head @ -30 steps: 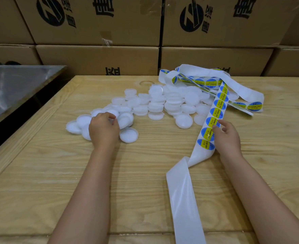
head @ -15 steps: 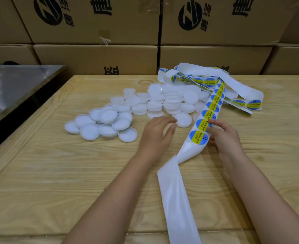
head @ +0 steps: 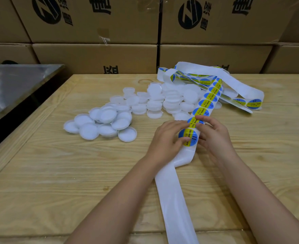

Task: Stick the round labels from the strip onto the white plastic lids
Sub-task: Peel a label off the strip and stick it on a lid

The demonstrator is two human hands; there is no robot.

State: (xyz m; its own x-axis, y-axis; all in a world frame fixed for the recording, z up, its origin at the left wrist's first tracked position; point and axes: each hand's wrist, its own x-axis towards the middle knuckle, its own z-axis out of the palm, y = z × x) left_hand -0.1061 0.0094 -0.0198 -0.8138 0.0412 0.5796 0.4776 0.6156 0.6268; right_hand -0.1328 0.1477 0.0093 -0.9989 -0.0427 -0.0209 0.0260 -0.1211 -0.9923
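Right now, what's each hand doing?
Left hand: fingers on the lowest label; pinch cannot be told.
Right hand: fingers curled round the label strip.
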